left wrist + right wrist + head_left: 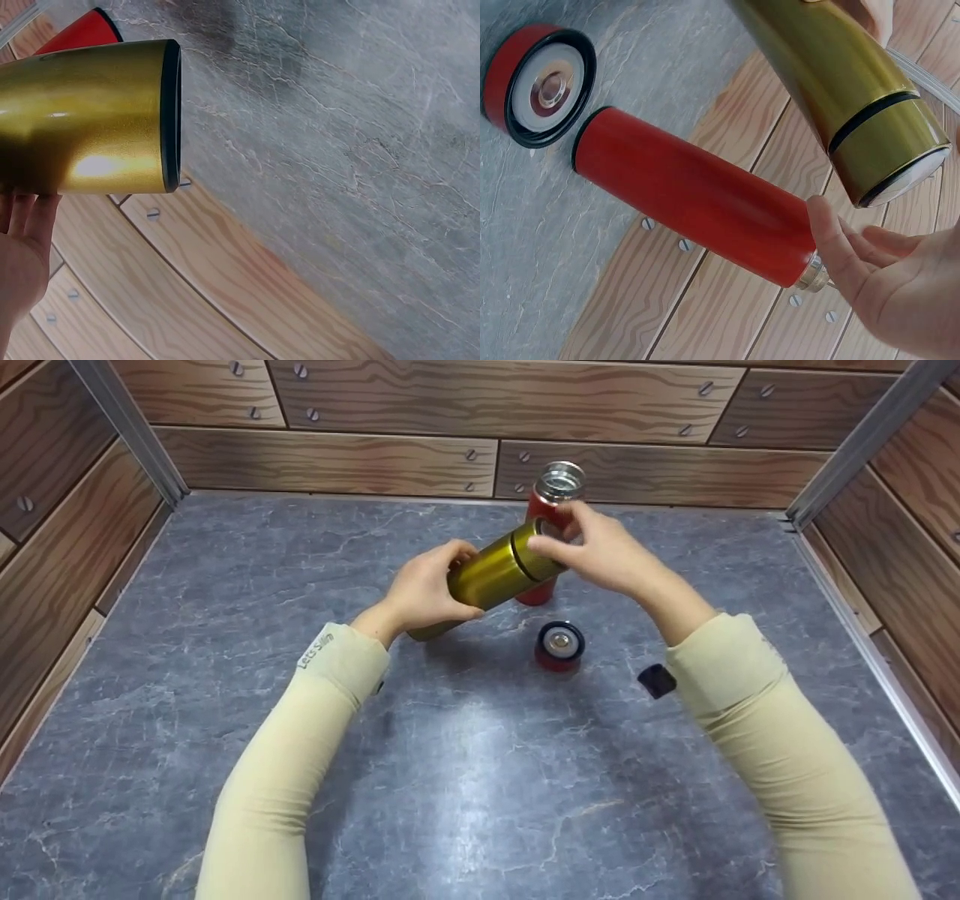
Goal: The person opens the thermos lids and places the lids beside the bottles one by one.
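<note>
My left hand (429,589) grips a gold thermos bottle (491,574) round its body, holding it tilted with the capped end up to the right. A black ring separates its gold cap (889,150) from the body. Around that capped end, my right hand (604,547) is spread, thumb overlapping the cap in the head view; the right wrist view shows its fingers (832,232) apart from the cap. Just behind stands a red thermos bottle (697,195), upright and uncapped, its steel mouth (561,480) showing. Its red lid (560,646) lies inner side up on the table in front.
The grey marbled table (465,780) is enclosed by wood-patterned panels (420,397) at the back and both sides. Metal posts (127,431) rise at the back corners. A small black device (658,681) sits at the right cuff.
</note>
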`<control>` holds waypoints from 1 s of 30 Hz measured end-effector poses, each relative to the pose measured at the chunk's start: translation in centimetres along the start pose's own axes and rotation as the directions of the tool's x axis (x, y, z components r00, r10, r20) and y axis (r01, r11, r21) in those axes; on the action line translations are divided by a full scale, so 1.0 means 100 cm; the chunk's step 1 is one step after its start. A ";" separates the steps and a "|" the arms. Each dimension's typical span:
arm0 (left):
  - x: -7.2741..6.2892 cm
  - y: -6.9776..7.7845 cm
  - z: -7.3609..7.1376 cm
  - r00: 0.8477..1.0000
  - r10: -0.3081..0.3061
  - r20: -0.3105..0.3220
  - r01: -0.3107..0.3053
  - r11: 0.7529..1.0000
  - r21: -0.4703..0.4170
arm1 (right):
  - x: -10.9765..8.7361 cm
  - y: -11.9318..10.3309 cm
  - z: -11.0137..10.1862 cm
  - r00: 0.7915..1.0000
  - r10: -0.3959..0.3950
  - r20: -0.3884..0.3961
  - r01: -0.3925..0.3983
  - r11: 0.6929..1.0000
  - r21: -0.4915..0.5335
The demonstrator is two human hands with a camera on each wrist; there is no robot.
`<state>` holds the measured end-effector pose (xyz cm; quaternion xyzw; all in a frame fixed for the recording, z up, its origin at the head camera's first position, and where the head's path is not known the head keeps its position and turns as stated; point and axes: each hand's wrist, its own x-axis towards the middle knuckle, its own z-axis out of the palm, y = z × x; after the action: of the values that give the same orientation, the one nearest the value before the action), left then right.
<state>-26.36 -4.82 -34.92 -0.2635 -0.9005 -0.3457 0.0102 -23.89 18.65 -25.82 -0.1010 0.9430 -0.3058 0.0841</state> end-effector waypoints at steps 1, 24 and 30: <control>0.000 0.000 0.000 1.000 -0.001 -0.001 0.001 1.000 -0.001 | 0.000 -0.001 0.000 1.000 0.021 -0.003 -0.021 1.000 -0.011; 0.000 0.003 -0.001 1.000 -0.013 -0.007 0.013 1.000 0.001 | -0.002 -0.005 0.000 1.000 -0.001 -0.009 0.001 1.000 0.017; 0.000 0.003 -0.002 1.000 -0.007 -0.010 0.007 1.000 0.007 | -0.002 -0.003 -0.003 0.986 -0.168 0.018 0.167 0.985 0.035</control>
<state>-26.24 -4.76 -34.59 -0.2586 -0.9026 -0.3438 0.0143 -23.76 18.64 -25.38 -0.1817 0.9251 -0.3262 0.0696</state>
